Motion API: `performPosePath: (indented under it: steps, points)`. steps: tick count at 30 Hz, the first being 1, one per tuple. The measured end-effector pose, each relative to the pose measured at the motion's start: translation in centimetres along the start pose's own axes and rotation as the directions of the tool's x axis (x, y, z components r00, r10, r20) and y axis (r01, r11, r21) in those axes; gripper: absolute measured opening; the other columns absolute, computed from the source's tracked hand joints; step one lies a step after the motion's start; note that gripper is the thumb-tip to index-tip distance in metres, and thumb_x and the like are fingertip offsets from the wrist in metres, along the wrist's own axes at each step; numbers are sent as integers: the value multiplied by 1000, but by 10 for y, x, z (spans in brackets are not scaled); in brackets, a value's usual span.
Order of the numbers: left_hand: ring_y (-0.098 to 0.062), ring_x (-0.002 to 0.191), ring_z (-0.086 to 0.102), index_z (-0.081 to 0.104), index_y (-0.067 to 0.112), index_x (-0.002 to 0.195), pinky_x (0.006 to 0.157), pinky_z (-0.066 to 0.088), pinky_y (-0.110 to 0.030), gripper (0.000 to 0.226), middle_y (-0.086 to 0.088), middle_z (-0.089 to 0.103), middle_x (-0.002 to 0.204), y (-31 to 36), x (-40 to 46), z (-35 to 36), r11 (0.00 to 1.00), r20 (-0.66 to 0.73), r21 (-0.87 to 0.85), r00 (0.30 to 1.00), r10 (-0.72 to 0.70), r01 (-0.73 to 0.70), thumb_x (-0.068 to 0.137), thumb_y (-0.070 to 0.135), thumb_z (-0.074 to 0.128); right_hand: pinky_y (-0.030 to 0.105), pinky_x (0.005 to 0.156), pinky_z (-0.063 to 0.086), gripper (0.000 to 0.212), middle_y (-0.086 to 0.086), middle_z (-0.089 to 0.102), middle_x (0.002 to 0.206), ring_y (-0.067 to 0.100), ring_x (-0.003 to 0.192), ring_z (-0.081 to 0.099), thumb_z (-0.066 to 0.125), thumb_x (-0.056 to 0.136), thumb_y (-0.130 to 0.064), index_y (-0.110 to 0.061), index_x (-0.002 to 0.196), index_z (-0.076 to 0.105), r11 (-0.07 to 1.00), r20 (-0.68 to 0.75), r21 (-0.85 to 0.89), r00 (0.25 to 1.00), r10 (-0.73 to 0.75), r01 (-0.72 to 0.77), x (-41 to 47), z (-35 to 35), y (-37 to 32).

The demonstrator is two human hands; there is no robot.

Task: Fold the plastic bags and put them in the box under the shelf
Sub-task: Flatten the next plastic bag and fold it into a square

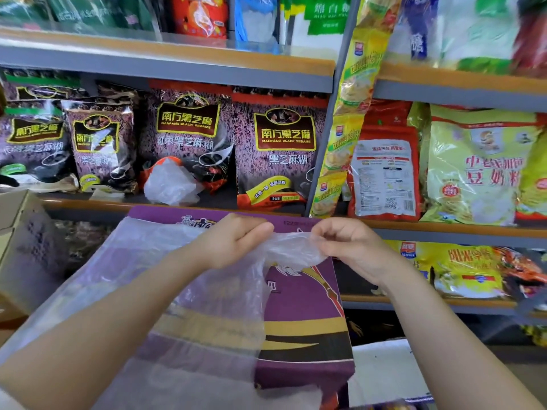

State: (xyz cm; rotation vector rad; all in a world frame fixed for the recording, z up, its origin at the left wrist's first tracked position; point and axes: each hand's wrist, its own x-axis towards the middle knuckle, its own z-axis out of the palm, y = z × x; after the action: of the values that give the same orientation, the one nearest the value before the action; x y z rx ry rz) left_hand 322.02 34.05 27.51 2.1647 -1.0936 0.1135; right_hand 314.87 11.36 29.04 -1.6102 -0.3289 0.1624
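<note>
Bag (pixel 165 279): clear plastic, draped over purple box (pixel 305 315). Left hand (pixel 233 241) and right hand (pixel 352 247) pinch its bunched end. Risk: slippery film may slide loose, spoiling the fold.

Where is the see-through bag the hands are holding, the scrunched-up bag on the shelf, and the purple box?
see-through bag (pixel 189 291), head view, its flat middle.
scrunched-up bag (pixel 170 183), head view, its crumpled centre.
purple box (pixel 302 309), head view, its bare top face.
</note>
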Motion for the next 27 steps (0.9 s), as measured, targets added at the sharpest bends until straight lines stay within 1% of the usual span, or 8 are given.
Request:
performPosePath:
  steps: [4, 8, 10, 12, 15, 19, 22, 27]
  points:
    - [-1, 53, 38, 45, 12, 65, 52, 29, -12, 45, 10, 35, 53, 12, 5, 0, 997, 38, -10, 996, 75, -75, 86, 50, 33, 14, 61, 44, 26, -12, 60, 63, 3, 61, 52, 65, 79, 1, -23, 72, 60, 953, -170, -298, 978, -118, 64, 0, 7, -4]
    - [-2, 55, 40, 51, 13, 69, 52, 30, -10, 31, 11, 40, 57, 11, 5, -2, 998, -20, -32, 998, 58, -58, 89, 36, 46, 22, 65, 44, 31, 2, 59, 78, 18, 73, 56, 59, 86, -3, -32, 79, 54, 777, -327, -618, 861, -389, 117, -5, 15, -5]
    - [-3, 56, 39, 52, 16, 72, 53, 30, -11, 21, 11, 40, 58, 13, 5, -3, 998, -40, -44, 998, 53, -55, 88, 28, 48, 14, 67, 45, 22, 0, 61, 90, 11, 80, 57, 58, 87, -12, -34, 92, 56, 810, -246, -565, 906, -346, 156, -10, 19, -8]
    - [-5, 58, 42, 52, 21, 73, 54, 32, -12, 15, 9, 45, 60, 15, 5, -5, 997, -56, -48, 997, 56, -59, 87, 27, 50, 15, 74, 47, 19, -5, 64, 98, 6, 87, 59, 59, 81, -30, -35, 99, 61, 916, -144, -390, 976, -162, 95, -14, 22, -10]
    - [-13, 62, 45, 54, 18, 73, 56, 34, -13, 15, -7, 54, 64, 18, 7, -7, 996, -66, -63, 996, 61, -65, 85, 27, 53, 20, 72, 47, 17, -9, 66, 81, 7, 80, 60, 63, 68, -41, -34, 82, 70, 963, -146, -263, 984, -101, 60, -16, 19, -12]
    - [-8, 59, 41, 49, 29, 70, 55, 34, -15, 14, -11, 54, 64, 21, 6, -11, 992, -75, -104, 995, 64, -72, 83, 29, 55, 17, 72, 45, 14, -14, 64, 75, 3, 74, 56, 67, 61, -40, -35, 74, 68, 950, -102, -304, 989, -104, 68, -20, 17, -21]
    - [-6, 57, 40, 46, 34, 70, 53, 33, -16, 15, 2, 49, 58, 25, 5, -13, 988, -103, -131, 993, 64, -78, 82, 31, 55, 16, 74, 42, 16, -17, 62, 80, 3, 78, 56, 72, 61, -40, -38, 75, 64, 897, -63, -439, 994, -89, 53, -20, 24, -27]
    - [-3, 50, 36, 44, 25, 71, 50, 28, -10, 17, 13, 45, 56, 29, 5, -18, 964, -109, -243, 991, 80, -105, 82, 26, 57, 11, 58, 38, 27, -13, 53, 63, 0, 58, 46, 71, 79, -11, -27, 65, 54, 869, -278, -490, 932, -231, 69, -19, 32, -31]
